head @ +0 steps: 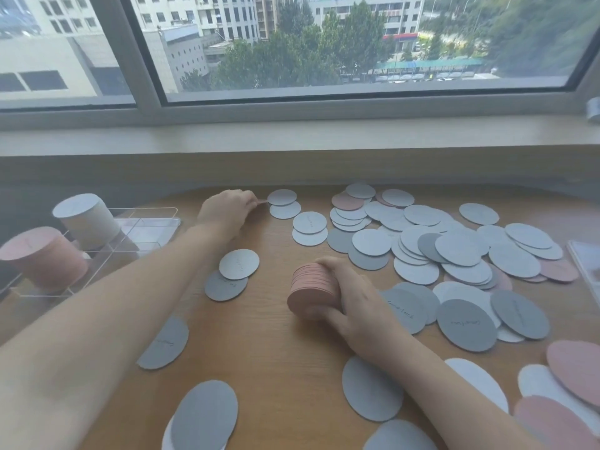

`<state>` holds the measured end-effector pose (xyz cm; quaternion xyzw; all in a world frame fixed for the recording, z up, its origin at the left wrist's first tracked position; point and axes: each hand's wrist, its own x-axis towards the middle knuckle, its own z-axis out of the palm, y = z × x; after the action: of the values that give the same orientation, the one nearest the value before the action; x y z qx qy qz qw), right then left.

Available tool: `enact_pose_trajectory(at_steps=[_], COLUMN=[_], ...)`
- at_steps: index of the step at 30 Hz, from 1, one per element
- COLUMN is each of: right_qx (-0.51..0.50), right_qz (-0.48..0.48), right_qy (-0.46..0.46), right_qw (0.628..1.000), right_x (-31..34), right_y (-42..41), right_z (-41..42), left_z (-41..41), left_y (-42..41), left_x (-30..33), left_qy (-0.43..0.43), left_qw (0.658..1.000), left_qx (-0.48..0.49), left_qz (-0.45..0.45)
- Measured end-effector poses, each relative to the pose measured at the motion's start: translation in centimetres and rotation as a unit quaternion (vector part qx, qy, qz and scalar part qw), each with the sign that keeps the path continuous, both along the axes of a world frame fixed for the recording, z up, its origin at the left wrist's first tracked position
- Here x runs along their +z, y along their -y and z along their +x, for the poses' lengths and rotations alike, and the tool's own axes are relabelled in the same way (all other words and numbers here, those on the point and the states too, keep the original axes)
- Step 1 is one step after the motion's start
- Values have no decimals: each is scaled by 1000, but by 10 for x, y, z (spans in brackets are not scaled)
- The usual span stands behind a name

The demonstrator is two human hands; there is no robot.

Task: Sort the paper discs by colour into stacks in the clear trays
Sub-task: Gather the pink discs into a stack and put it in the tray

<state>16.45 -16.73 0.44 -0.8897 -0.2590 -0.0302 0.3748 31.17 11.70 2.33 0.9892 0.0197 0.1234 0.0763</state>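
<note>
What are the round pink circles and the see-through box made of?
The pink discs look like thin matte paper or card: flat, dull, stacked with fine edges showing. The clear tray seems to be hard plastic, maybe acrylic: see-through walls with bright, shiny edges.

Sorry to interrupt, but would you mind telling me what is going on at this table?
A person is sorting paper discs by colour. The right hand holds a pink stack on edge on the wooden table, while the left hand pinches a pink disc at the far side. A tall pink stack and a pale stack already stand in the clear trays. Many grey discs remain loose.
</note>
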Motion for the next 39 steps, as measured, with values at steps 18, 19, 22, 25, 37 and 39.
enact_pose_trajectory(at_steps=[18, 19, 22, 25, 37, 39], right_qx=[-64, -66, -64, -55, 14, 20], right_qz=[-4, -5, -3, 1, -14, -34], right_qy=[-26, -27, -25, -17, 2, 28], right_qw=[998, 997, 998, 998, 1000, 999], right_x=[-2, -3, -3, -1, 0, -3], right_y=[4, 4, 4, 4, 4, 2], right_z=[-3, -3, -4, -4, -4, -3], left_z=[-203, -205, -211, -213, -187, -185], left_y=[56, 56, 64, 77, 101, 102], left_x=[-3, -2, 0, -5, -23, -27], left_qy=[93, 96, 74, 49, 90, 57], left_qw=[936, 934, 933, 937, 952, 953], left_qx=[-92, -90, -109, -132, -121, -158], left_qz=[-326, -333, -334, -319, -267, -252])
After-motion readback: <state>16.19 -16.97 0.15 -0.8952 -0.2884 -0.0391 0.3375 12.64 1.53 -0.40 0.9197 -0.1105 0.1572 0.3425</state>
